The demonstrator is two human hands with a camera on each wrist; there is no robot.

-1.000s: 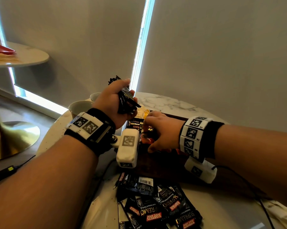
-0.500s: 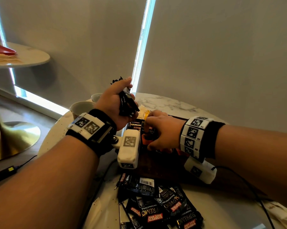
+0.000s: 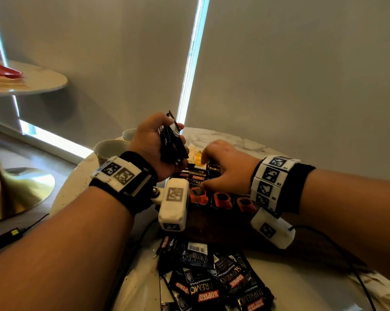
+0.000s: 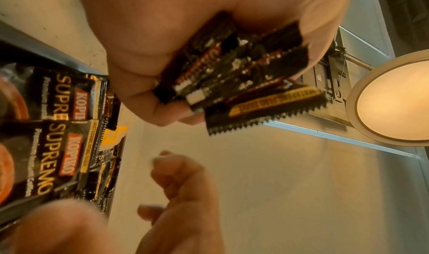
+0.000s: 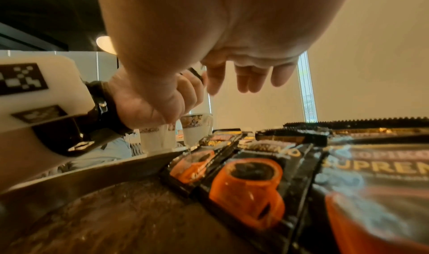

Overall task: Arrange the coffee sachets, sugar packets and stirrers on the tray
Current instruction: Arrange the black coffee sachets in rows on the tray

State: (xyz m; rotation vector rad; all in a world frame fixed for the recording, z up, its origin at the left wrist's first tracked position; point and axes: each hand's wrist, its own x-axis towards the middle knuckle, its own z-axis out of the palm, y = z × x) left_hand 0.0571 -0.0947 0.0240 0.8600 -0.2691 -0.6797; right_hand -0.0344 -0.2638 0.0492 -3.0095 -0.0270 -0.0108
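My left hand [image 3: 153, 144] is raised above the tray's far left corner and grips a stack of black coffee sachets [image 3: 172, 144], seen close in the left wrist view [image 4: 232, 69]. A row of coffee sachets [image 3: 198, 176] printed with orange cups [image 5: 246, 184] lies side by side on the dark brown tray [image 3: 212, 225]. My right hand [image 3: 223, 162] hovers just over that row with its fingers [image 5: 243, 78] hanging loosely curled, holding nothing. Yellow sugar packets [image 3: 197, 157] lie at the tray's far edge. No stirrers are visible.
A loose pile of coffee sachets [image 3: 212, 281] lies on the marble table in front of the tray. Two cups [image 3: 110, 148] [image 3: 129, 133] stand left of the tray. A black cable [image 3: 324, 239] runs on the right. A round side table [image 3: 32, 79] stands far left.
My right hand has lifted off the sachets on the tray and loosened its fingers, uncovering the row. My left hand has risen a little with its stack.
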